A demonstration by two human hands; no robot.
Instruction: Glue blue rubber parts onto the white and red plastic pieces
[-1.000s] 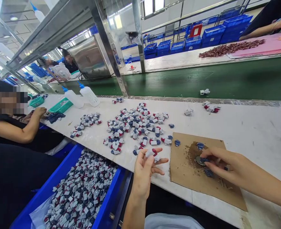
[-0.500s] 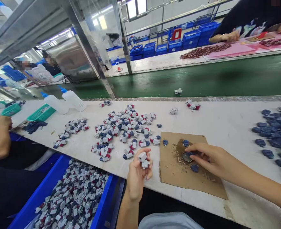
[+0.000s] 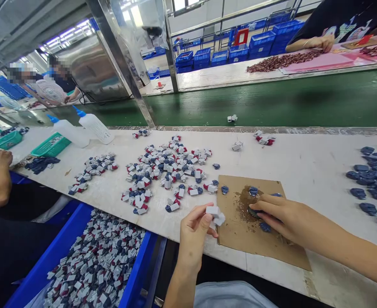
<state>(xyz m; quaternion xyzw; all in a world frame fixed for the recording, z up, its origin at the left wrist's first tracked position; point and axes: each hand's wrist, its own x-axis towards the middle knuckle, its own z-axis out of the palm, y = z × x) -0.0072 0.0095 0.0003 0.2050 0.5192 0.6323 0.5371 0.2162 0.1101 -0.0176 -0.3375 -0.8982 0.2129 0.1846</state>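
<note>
My left hand [image 3: 195,229] pinches two small white plastic parts [image 3: 214,214] at the near edge of the white table [image 3: 307,164]. My right hand [image 3: 276,214] rests on a brown cardboard sheet [image 3: 240,231], its fingers closed around a small dark blue piece at a stained, greasy patch [image 3: 244,201]. More small blue pieces [image 3: 253,190] lie on the cardboard beside the fingers. A spread of white, red and blue parts [image 3: 169,171] lies on the table just beyond my left hand.
A blue bin [image 3: 92,261] full of the same parts stands below the table edge at left. Two squeeze bottles [image 3: 86,126] and green trays [image 3: 49,145] stand far left. Dark blue pieces [image 3: 376,179] pile at right. Behind runs a green conveyor [image 3: 272,102]. Other people's arms show at left and top right.
My left hand has shifted right toward the cardboard with the white parts still pinched. My right hand stays on the stained patch, fingers pressed lower over the blue piece.
</note>
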